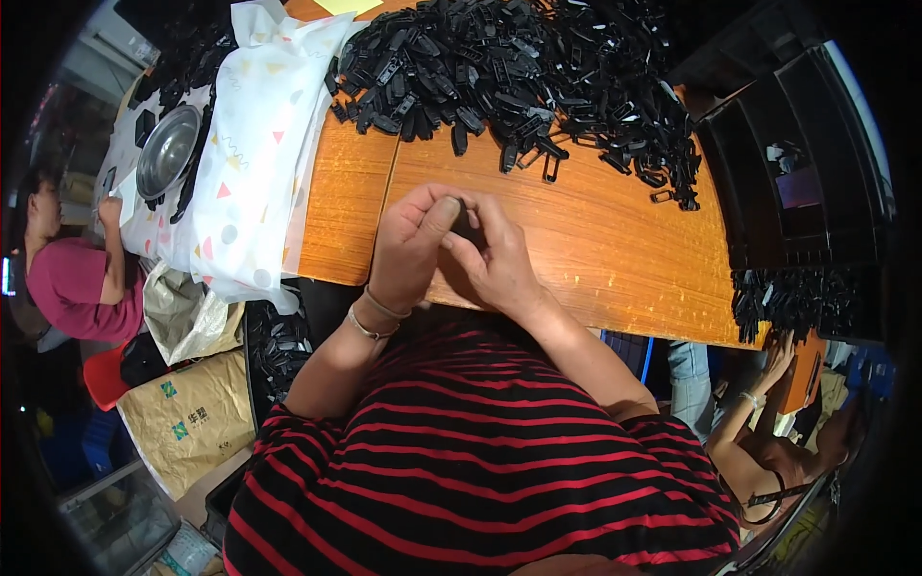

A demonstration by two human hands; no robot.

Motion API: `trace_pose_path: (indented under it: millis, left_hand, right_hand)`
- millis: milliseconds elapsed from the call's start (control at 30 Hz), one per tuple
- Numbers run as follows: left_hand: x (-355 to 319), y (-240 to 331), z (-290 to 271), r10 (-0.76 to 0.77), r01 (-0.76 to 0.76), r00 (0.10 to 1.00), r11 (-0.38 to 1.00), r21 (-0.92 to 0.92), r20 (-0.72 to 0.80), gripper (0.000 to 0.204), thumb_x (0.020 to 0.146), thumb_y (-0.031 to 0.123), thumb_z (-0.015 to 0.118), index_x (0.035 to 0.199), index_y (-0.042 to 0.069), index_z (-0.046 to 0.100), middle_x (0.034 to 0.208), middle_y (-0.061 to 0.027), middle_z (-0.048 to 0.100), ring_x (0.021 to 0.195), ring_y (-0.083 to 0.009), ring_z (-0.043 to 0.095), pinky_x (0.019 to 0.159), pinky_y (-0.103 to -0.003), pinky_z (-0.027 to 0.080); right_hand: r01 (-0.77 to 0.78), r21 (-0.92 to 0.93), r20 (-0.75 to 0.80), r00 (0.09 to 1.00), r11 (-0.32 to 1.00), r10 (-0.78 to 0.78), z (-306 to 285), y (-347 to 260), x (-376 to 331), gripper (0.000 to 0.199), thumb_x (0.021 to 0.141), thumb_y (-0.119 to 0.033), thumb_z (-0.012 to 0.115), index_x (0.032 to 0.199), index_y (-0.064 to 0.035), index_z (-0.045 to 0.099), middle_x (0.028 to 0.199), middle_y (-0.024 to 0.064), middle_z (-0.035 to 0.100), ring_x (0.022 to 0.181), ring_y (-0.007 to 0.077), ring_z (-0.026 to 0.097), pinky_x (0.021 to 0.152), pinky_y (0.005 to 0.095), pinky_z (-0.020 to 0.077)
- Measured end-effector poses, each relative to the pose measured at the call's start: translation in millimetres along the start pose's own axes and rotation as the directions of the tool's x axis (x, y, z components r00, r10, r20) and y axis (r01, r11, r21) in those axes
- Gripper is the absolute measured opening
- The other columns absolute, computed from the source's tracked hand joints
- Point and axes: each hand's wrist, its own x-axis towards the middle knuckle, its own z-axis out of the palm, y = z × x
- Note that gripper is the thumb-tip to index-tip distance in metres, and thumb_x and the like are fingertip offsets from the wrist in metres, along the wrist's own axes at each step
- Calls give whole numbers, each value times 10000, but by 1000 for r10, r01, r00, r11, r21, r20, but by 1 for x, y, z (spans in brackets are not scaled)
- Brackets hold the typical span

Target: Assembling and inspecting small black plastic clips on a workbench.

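Left hand (407, 248) and right hand (504, 267) half-curled together over wooden bench (615, 259), anything held too hidden to tell, black parts (519, 82) cropped at top

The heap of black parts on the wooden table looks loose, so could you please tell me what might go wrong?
Some black parts lie near the right edge of the table, so they might slide off. Anything slipping from the left hand or right hand, near the front edge, could drop.

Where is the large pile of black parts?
In the head view, the pile lies at top centre, on the table, right of the white plastic.
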Motion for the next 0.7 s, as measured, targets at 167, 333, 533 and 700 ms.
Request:
trace_pose_path:
  millis: [167,333,533,700]
  left_hand:
    - [-19,22,-31,-183,197,980,957,215,-85,235,1012,190,474,949,17,620,797,-20,618,692,-74,548,626,-208,434]
    - [-78,88,-121,-345,193,931,178,965,-123,189,922,123,608,970,-43,684,875,-101,707,863,-186,656,782,-320,506]
    - [-35,56,-98,98,140,975,424,895,-199,164,886,132,661,975,-3,689,849,-113,702,756,-201,667,692,-292,512]
    - [57,-8,-14,231,-103,973,350,931,21,229,875,247,679,926,24,695,797,-146,692,710,-261,677,622,-333,513]
  right_hand:
    - [-221,-51,216,950,974,227,7,10,1,374,857,-95,692,1199,-42,552,852,93,628,709,167,599,671,296,483]
    - [167,-328,148,981,930,-124,-56,42,17,227,859,-173,693,1046,-46,679,853,117,675,759,268,662,688,355,517]
    - [-88,-822,-55,996,563,75,-98,60,36,296,782,-281,765,865,-24,643,825,161,639,668,327,660,565,413,532]
    - [-186,-854,-109,977,486,184,-89,67,41,291,806,-275,737,856,-13,621,860,184,643,699,359,649,617,439,527]
